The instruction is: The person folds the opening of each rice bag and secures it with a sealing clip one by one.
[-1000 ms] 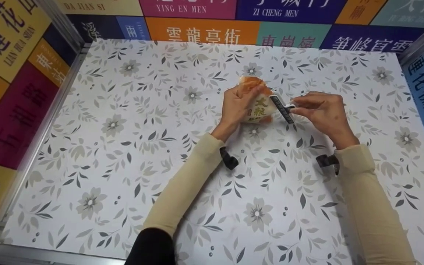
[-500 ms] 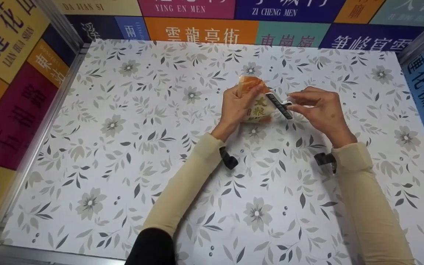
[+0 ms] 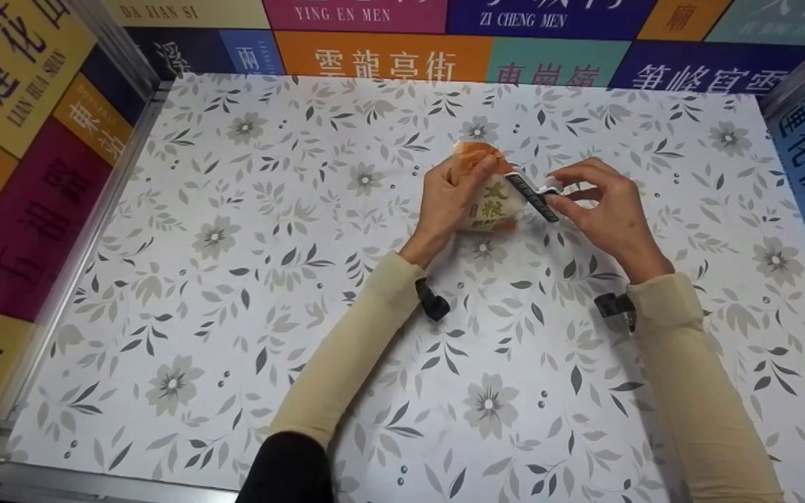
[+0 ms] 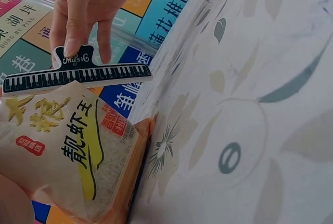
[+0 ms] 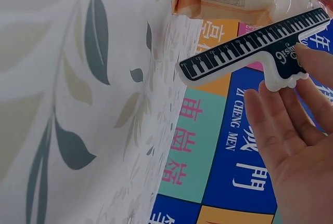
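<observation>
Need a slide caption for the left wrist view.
Right hand pinches a piano-key bag clip on the top edge of a rice bag.

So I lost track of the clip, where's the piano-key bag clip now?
In the head view the piano-key clip is right of centre, pinched by the right hand against the rice bag that the left hand grips.

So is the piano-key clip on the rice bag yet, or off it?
On it: the clip sits across the bag's top edge, the right hand pinching its tab.
</observation>
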Demonstrator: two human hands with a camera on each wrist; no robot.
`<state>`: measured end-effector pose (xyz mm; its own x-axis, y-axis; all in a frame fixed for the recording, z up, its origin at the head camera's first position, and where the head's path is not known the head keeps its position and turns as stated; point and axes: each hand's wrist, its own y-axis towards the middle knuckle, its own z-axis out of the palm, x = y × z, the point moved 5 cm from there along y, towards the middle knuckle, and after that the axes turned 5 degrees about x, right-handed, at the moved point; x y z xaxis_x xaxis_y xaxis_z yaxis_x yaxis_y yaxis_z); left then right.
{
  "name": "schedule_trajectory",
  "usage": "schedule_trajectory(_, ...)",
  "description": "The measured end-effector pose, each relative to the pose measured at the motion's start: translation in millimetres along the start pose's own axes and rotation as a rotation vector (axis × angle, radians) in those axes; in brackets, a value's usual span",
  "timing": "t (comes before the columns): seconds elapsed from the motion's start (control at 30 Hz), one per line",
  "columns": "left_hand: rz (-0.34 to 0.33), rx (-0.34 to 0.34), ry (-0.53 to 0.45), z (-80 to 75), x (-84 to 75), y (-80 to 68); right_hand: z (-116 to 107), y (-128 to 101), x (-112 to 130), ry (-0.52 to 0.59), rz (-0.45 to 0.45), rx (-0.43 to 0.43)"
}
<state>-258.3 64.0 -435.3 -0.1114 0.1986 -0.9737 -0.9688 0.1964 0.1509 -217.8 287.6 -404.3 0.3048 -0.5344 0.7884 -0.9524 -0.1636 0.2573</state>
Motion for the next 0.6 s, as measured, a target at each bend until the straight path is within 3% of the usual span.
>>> schedule_trajectory(0.2, 0.045, -0.035, 0.029, -2.0, 0.0, -0.5, 0.6, -1.6, 0.5, -0.001, -0.026, 0.002)
schedule_trajectory(0.6, 0.071, -0.094, 0.041, -2.1, -0.2, 0.0, 0.6, -2.1, 7.2, -0.004, -0.1, -0.058)
